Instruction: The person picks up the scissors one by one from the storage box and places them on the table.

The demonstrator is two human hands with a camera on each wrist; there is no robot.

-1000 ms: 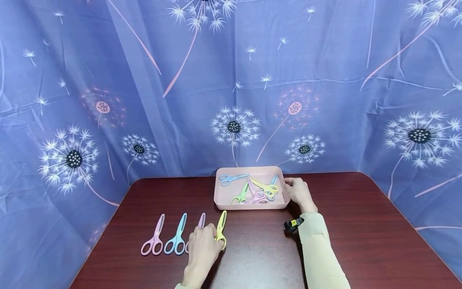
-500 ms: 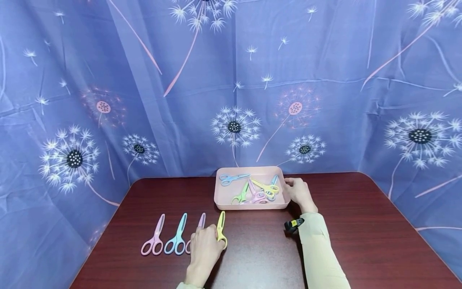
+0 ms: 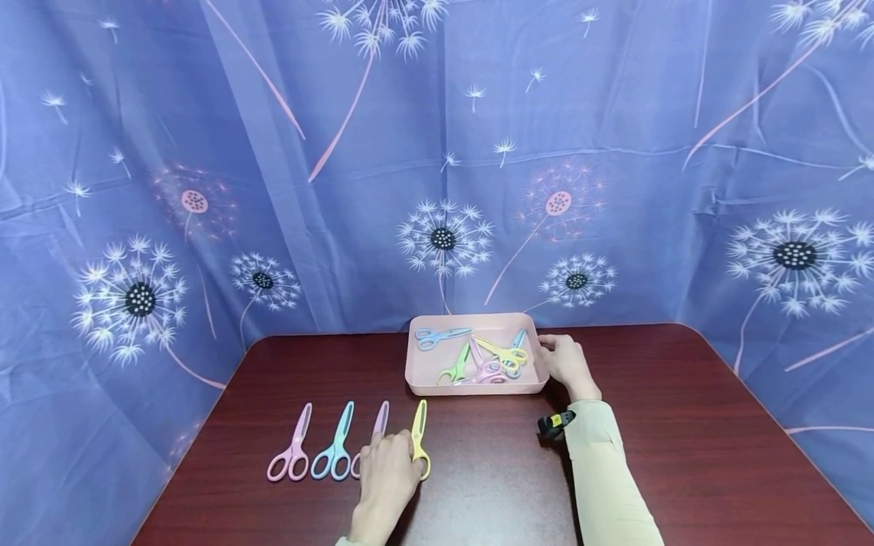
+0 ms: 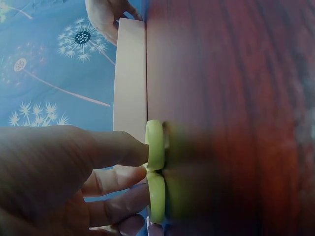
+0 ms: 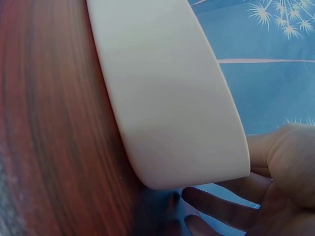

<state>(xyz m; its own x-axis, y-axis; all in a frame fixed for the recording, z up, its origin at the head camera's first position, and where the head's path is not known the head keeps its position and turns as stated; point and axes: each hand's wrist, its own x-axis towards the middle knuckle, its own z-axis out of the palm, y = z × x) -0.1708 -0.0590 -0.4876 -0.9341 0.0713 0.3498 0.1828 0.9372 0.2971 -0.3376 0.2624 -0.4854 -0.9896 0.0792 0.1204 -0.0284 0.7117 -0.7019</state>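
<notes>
My left hand [image 3: 389, 474] is low over the table, thumb and fingertips gripping the handle loops of a pair of yellow scissors [image 3: 419, 425]. In the left wrist view these yellow loops [image 4: 156, 147] sit right at the tips of the thumb [image 4: 130, 147] and fingers. Left of them lie purple scissors [image 3: 381, 417], partly hidden by the hand, then blue scissors [image 3: 340, 440] and pink scissors [image 3: 296, 444], blades pointing away. My right hand [image 3: 565, 364] holds the right end of a pale pink tray [image 3: 423, 371], its thumb over the rim and fingers outside.
Inside the tray lie loose scissors: blue scissors [image 3: 442, 337], green scissors [image 3: 457, 368], yellow scissors [image 3: 504, 353] and several others overlapping. A black wrist device [image 3: 555, 425] is on the right sleeve. A blue dandelion-print curtain [image 3: 355, 265] rises behind the dark red table [image 3: 649, 394].
The yellow scissors have turned slightly straighter and shifted a little toward me, my left hand moving along with them. The right hand and the tray have stayed in place.
</notes>
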